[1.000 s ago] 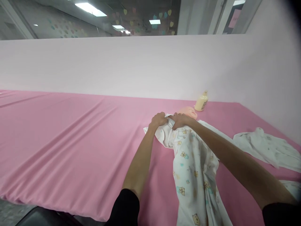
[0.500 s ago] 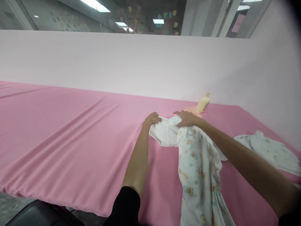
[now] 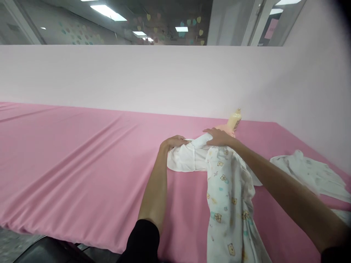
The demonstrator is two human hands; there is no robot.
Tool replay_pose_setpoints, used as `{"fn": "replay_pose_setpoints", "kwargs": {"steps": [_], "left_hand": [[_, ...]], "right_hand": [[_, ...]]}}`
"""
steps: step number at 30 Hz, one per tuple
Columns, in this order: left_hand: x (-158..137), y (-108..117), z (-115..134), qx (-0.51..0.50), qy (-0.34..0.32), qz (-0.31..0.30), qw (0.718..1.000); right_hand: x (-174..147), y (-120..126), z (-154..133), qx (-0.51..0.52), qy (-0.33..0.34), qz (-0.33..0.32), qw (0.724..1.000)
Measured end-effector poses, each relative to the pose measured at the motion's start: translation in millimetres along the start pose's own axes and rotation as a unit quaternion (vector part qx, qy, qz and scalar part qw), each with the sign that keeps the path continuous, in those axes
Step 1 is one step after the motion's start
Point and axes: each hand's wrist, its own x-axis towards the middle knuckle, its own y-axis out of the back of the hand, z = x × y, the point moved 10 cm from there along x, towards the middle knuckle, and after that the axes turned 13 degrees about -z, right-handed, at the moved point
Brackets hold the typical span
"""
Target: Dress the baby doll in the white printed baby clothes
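A white cloth garment printed with small bears (image 3: 223,204) hangs over the near part of the table and runs past the bottom of the frame. From its upper left a plain white section (image 3: 183,160) with a seam is spread to the left. My left hand (image 3: 175,141) is closed on the top edge of that plain section. My right hand (image 3: 218,137) holds the garment's upper edge between thumb and fingers, where a white strip (image 3: 202,140) is folded over. The fingertips of both hands are partly hidden by cloth and angle.
A pink sheet (image 3: 90,157) covers the table. Behind my right hand stand a tilted pale yellow bottle (image 3: 234,119) and a peach-coloured item (image 3: 226,129). Another white garment (image 3: 309,171) lies at right. A white wall (image 3: 142,80) borders the back; a black chair (image 3: 52,250) is at lower left.
My left hand has shifted left and slightly down, drawing the plain white section out flatter. My right hand has stayed nearly in place. The camera has tilted slightly.
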Motion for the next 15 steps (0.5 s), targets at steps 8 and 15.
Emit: {"fn": "replay_pose_setpoints", "kwargs": {"steps": [8,15], "left_hand": [[-4.9,5.8,10.2,0.036,-0.021,0.011,0.999],[-8.5,-0.1,19.2,0.016,-0.058,-0.015,0.998]], "right_hand": [[5.2,-0.4,-17.6,-0.1,-0.006,0.0,0.995],[7.8,-13.3,-74.7,-0.18,0.131,0.037,0.974]]}}
